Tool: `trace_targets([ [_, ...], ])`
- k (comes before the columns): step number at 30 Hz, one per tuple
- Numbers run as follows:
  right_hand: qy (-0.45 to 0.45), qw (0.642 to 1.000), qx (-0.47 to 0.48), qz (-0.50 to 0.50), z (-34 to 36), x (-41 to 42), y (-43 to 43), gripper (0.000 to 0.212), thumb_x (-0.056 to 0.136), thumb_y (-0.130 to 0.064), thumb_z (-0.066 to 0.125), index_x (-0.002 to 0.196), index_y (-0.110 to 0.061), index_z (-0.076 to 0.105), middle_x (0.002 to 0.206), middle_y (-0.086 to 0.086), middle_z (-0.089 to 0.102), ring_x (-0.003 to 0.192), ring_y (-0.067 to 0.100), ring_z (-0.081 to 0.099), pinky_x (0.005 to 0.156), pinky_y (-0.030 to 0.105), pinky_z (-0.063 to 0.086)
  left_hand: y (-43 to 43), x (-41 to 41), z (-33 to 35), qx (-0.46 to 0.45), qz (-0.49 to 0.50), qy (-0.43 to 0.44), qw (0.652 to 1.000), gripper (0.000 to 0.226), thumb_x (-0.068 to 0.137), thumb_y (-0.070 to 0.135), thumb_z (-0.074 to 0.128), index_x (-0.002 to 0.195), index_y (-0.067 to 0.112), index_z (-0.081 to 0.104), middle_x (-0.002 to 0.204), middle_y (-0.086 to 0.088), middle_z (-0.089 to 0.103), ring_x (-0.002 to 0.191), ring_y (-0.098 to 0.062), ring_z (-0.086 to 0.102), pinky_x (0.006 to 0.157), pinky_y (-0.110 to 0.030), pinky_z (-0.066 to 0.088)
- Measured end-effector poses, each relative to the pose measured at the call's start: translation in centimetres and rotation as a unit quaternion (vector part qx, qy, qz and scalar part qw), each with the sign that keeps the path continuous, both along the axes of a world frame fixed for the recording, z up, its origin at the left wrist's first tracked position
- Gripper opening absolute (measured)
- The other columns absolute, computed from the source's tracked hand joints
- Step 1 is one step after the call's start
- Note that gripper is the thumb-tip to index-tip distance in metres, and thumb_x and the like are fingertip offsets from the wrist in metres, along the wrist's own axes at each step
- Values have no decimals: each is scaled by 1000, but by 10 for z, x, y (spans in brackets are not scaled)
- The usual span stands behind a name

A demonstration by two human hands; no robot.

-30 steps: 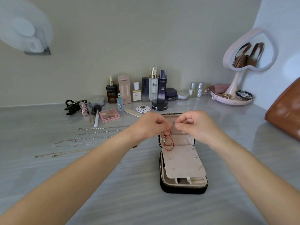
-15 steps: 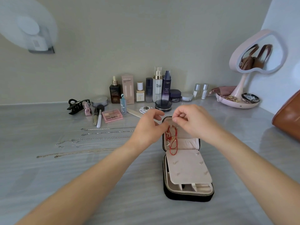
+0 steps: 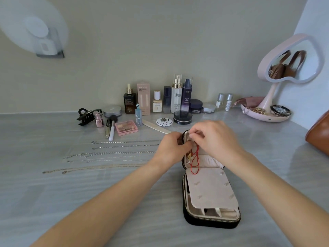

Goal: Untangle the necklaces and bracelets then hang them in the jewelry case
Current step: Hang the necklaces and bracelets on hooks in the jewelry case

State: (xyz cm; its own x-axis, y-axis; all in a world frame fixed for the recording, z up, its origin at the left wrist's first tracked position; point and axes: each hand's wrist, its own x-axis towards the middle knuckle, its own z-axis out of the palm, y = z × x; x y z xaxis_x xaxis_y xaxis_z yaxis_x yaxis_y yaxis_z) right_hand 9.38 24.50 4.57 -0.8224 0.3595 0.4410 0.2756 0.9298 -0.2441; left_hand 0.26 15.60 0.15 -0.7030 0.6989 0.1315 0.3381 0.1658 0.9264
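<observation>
A black zip jewelry case (image 3: 211, 221) lies open on the grey table, its beige flap (image 3: 210, 189) folded over the lower tray. A red cord bracelet (image 3: 195, 161) with small charms hangs inside the raised lid. My left hand (image 3: 170, 148) and my right hand (image 3: 215, 138) meet at the lid's top edge, both pinching the upper end of the red cord. Several thin silver and gold chains (image 3: 114, 154) lie stretched out in rows on the table left of the case.
Cosmetic bottles (image 3: 176, 95), a pink palette (image 3: 126, 127), brushes and a black hair claw (image 3: 88, 115) line the back. A pink heart mirror (image 3: 290, 59) with a trinket dish (image 3: 265, 116) stands at the right, next to a brown bag (image 3: 318, 138).
Both hands have pressed closer to the lid's top edge with the red cord. The cord now hangs lower and straighter inside the lid.
</observation>
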Motion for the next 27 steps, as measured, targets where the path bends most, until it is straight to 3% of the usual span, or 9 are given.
trace_targets([
  [4, 40, 998, 34, -19, -8, 3, 1, 10, 87, -27, 57, 92, -21, 63, 91, 0, 71, 91, 26, 62, 71, 35, 49, -1, -1, -4, 9, -1, -7, 1000, 19, 85, 21, 61, 82, 3, 58, 73, -11, 58, 67, -21, 54, 67, -46, 53],
  [10, 71, 995, 60, -32, -17, 3, 4, 11, 84, -25, 59, 83, -17, 66, 84, 3, 69, 80, 30, 62, 65, 36, 49, 1, 1, -8, 26, 13, -8, 1000, 27, 88, 22, 56, 86, -5, 58, 72, -10, 54, 65, -20, 47, 60, -34, 40],
  [16, 99, 990, 98, -14, -23, 0, 6, 6, 80, -18, 64, 76, -15, 66, 73, 4, 67, 67, 30, 62, 54, 34, 48, 2, 1, -9, 28, 22, 10, 999, 17, 87, 19, 56, 73, 10, 55, 61, 1, 49, 56, -17, 44, 55, -31, 38],
  [19, 118, 985, 126, -7, -25, 0, 7, 9, 72, -14, 71, 68, -14, 63, 62, 2, 63, 56, 28, 60, 47, 29, 45, 1, 0, -10, 27, 21, 15, 999, 16, 87, 19, 55, 75, 8, 55, 63, -1, 51, 59, -19, 44, 58, -32, 38],
  [27, 128, 984, 127, 0, -28, 0, 6, 9, 71, -12, 71, 67, -12, 63, 61, 5, 60, 51, 29, 58, 44, 29, 46, 3, 2, -12, 29, 48, 47, 997, 24, 86, 16, 54, 64, 15, 46, 54, 5, 42, 50, -12, 36, 50, -26, 31],
])
